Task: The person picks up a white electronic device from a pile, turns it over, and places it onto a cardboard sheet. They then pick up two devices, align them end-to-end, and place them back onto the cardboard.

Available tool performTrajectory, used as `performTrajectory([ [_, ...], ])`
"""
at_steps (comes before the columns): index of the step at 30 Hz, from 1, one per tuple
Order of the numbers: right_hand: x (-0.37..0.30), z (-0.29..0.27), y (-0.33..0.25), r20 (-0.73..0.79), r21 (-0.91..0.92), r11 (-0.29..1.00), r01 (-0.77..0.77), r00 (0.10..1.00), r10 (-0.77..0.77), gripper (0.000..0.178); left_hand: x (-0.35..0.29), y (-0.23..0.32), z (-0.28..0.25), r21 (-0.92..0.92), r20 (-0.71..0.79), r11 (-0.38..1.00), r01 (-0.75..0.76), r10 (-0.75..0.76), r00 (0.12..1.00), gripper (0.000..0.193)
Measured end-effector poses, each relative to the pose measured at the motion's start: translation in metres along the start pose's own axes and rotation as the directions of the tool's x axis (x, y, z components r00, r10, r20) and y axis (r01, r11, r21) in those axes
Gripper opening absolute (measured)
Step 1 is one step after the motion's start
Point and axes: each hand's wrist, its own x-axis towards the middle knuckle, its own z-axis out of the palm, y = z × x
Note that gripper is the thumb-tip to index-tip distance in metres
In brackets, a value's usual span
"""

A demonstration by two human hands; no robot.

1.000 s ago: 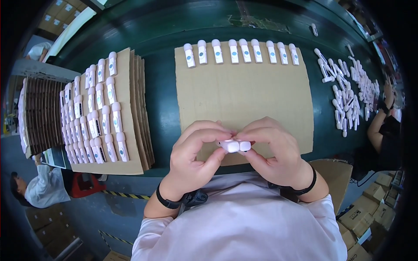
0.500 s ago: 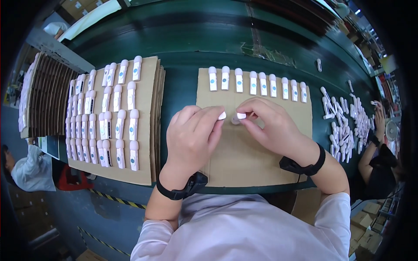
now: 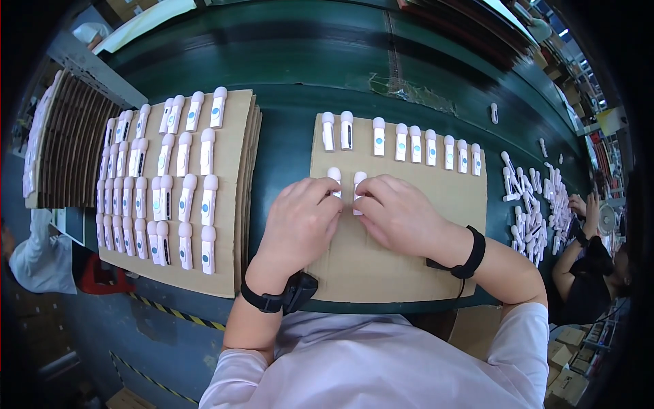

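My left hand (image 3: 302, 219) is closed on a small pale wand-shaped device (image 3: 334, 174), its round head showing past my fingertips. Just to its right, my right hand (image 3: 400, 213) pinches a second wand-shaped device (image 3: 360, 177) from the side. Both held devices are over the cardboard sheet (image 3: 381, 273), heads pointing away from me; my fingers hide most of their bodies. Beyond my hands a row of similar devices (image 3: 379, 136) lies along the sheet's far edge. Most show a blue round mark, while one near the left end (image 3: 347, 131) shows a dark strip.
On the left, a stack of cardboard sheets (image 3: 225, 269) carries several rows of these devices. Farther left stand layered cardboard sheets (image 3: 75, 143). A loose pile of devices (image 3: 538, 211) lies on the green surface at right, near a co-worker's hand (image 3: 590, 215). Another person (image 3: 44, 255) is at far left.
My hands have moved slightly toward me, and the devices between them now lie with heads pointing away. In the far row, the two leftmost devices now show different sides, without blue marks.
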Motion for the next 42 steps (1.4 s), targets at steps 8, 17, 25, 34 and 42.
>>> performTrajectory([
  [8, 0.005, 0.007, 0.008, -0.068, 0.034, 0.999, -0.028, 0.997, 0.03, 0.02, -0.001, -0.003, 0.009, 0.008, -0.057, 0.998, 0.059, -0.059, 0.997, 0.013],
  [17, 0.007, 0.01, 0.015, -0.138, 0.057, 0.998, -0.036, 0.99, 0.043, 0.023, 0.0, -0.005, 0.013, 0.019, -0.079, 0.996, 0.089, -0.087, 0.993, 0.015],
  [25, -0.004, -0.025, 0.014, -0.095, 0.06, 0.989, -0.135, 0.986, 0.14, 0.029, 0.01, -0.003, 0.014, -0.051, -0.086, 0.997, 0.059, -0.063, 0.994, 0.019],
  [34, -0.044, -0.084, 0.143, 0.018, -0.114, 0.845, -0.522, 0.85, 0.527, 0.036, 0.009, 0.014, -0.003, -0.152, -0.078, 0.986, 0.066, -0.078, 0.994, 0.023],
  [42, -0.045, -0.084, 0.276, 0.006, -0.278, 0.552, -0.786, 0.573, 0.819, 0.036, 0.012, 0.021, -0.01, -0.259, -0.035, 0.965, 0.042, -0.053, 0.998, 0.021],
])
